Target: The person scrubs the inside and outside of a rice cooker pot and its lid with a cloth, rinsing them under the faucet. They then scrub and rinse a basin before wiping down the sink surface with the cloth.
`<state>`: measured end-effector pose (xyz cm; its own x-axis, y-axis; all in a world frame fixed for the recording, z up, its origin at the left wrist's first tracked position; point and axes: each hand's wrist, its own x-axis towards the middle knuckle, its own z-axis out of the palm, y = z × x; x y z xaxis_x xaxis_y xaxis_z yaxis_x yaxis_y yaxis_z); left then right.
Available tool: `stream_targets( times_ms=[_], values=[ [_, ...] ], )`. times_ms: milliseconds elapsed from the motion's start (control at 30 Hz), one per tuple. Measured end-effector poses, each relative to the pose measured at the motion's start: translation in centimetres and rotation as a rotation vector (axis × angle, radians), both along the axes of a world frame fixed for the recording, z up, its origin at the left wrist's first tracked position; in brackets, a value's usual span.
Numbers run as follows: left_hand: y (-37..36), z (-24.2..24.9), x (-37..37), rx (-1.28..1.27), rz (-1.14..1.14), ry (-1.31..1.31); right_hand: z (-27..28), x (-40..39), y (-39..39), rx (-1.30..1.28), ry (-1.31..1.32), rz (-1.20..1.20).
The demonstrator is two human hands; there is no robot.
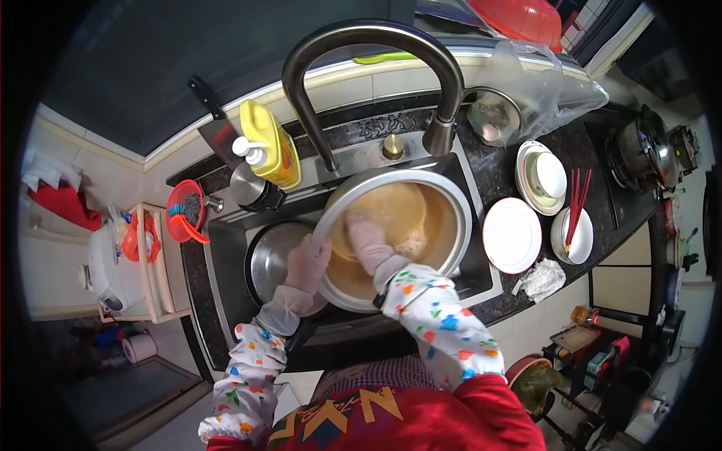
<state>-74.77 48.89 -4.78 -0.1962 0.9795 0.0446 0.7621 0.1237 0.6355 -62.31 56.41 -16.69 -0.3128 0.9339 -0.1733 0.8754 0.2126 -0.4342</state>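
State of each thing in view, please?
Left hand: gripping pot rim
Right hand: inside pot
Large metal pot: holding murky liquid
Faucet: no stream visible
Yellow bottle: upright
Knife: blade downward
Red-rimmed plate: lying flat
Chopsticks: resting in white bowl

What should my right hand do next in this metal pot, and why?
Perhaps sweep your right hand once around inside: it reaches into the metal pot, which holds cloudy brownish liquid, while your left hand grips the rim, likely steadying it.

Gold letter N (382,404) legible on red top (474,417); neighbouring letters unclear. Yellow bottle (265,139): label print unreadable.
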Motion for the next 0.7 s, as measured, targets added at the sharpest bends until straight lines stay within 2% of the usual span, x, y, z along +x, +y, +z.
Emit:
stream_targets(
  times_ms=[100, 167, 233, 333, 367, 400, 500, 600, 633, 667, 700],
  values=[
    [-0.4, -0.2, -0.3, -0.031, 0.011, 0.007, 1.1, -2.2, -0.7, 0.127, 0.157, -0.034],
    [-0.5, -0.1, -0.4, -0.032, 0.008, 0.011, 1.9, -0.4, 1.2, 0.198, 0.18, -0.086],
    [-0.1, -0.4, -0.2, -0.028, 0.01, -0.001, 2.3, 2.7, 3.7, 0.177, 0.029, -0.201],
    [-0.1, -0.7, -0.3, 0.009, 0.009, -0.023, 2.6, 9.2, 6.2, 0.296, -0.153, -0.185],
    [0.0, -0.8, -0.2, 0.035, 0.002, -0.007, 1.9, 10.7, 6.3, 0.234, -0.21, -0.207],
    [0.0, -0.9, -0.2, 0.063, -0.007, 0.01, 0.6, 12.1, 6.0, 0.259, -0.186, -0.2],
    [0.0, -1.0, -0.1, 0.022, -0.001, 0.011, -0.9, 13.2, 3.2, 0.313, -0.341, -0.182],
    [-0.2, -0.1, 0.2, -0.023, 0.019, -0.02, -5.9, 12.3, -0.2, 0.027, -0.411, -0.071],
    [-0.2, 0.2, 0.3, -0.029, 0.013, -0.019, -3.9, 10.9, -1.7, -0.06, -0.449, 0.002],
    [-0.2, 0.3, 0.4, -0.04, 0.021, -0.051, -5.5, 9.7, -2.8, -0.153, -0.435, 0.106],
    [-0.2, 0.4, 0.4, -0.049, 0.027, -0.083, -4.6, 8.0, -3.7, -0.295, -0.368, 0.168]
  ],
)
